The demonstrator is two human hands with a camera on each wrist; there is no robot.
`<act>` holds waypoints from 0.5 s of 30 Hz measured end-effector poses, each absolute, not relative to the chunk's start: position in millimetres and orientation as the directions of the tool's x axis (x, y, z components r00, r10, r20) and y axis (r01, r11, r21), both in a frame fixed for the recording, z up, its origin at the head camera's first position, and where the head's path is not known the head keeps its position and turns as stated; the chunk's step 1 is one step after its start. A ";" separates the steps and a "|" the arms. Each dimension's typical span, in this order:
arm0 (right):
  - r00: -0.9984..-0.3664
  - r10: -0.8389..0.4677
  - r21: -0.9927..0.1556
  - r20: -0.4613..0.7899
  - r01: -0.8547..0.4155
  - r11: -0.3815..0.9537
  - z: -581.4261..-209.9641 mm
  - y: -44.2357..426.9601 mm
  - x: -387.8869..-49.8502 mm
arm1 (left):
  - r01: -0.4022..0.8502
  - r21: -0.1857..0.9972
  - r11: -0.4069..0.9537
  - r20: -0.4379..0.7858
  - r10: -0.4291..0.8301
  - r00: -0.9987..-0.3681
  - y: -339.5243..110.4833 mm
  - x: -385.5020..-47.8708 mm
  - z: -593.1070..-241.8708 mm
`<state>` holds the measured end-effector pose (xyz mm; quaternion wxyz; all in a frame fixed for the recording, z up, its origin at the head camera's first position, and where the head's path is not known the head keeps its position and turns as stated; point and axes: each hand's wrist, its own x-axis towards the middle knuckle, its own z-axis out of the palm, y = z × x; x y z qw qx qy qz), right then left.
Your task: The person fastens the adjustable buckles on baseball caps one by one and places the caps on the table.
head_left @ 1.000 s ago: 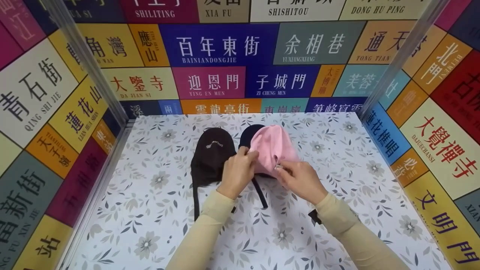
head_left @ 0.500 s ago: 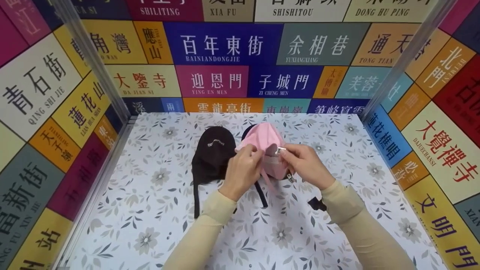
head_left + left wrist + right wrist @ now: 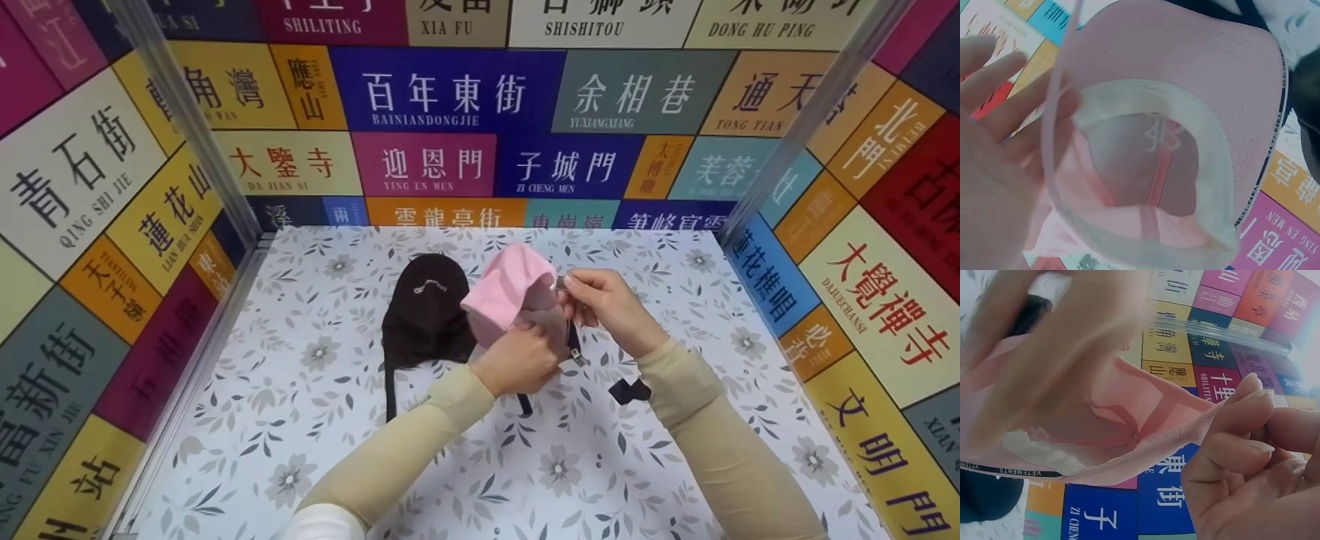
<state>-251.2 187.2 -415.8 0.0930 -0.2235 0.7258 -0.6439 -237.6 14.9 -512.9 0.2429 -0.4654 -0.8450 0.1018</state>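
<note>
A pink baseball cap [image 3: 506, 289] is held up with its opening towards me. My right hand [image 3: 607, 307] pinches the edge at the cap's back between thumb and fingers; the right wrist view shows this pinch on the pink band [image 3: 1202, 424]. My left hand [image 3: 525, 358] is at the cap's near side. In the left wrist view its fingers [image 3: 1027, 112] are fairly straight and reach the cap's pale sweatband [image 3: 1216, 163], behind a thin pink strap [image 3: 1050, 129]. The left hand is blurred in the right wrist view.
A black cap [image 3: 426, 319] with a small silver chain lies left of the pink one, its strap [image 3: 391, 394] trailing forward. Dark straps [image 3: 525, 405] show below the left hand. A black strap end [image 3: 630, 391] lies by the right forearm. Sign-covered walls enclose the flowered table [image 3: 315, 450].
The pink cap has tipped so its opening faces me. My left hand has left the cap's left edge and moved right and down; the right hand has risen with its edge.
</note>
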 end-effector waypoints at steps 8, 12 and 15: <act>-0.865 -0.487 -0.993 0.116 -0.117 -0.028 -421.6 192.1 -258.6 | 0.632 -0.480 0.608 0.159 0.769 -0.619 17.2 -227.1 -510.3; -0.862 -0.496 -0.994 0.107 -0.088 -0.063 -423.5 195.0 -259.3 | 0.597 -0.494 0.632 0.098 0.722 -0.685 19.8 -216.7 -498.5; -0.857 -0.504 -0.994 0.106 -0.087 -0.061 -425.6 196.7 -258.7 | 0.605 -0.484 0.632 0.033 0.704 -0.709 21.7 -206.3 -490.6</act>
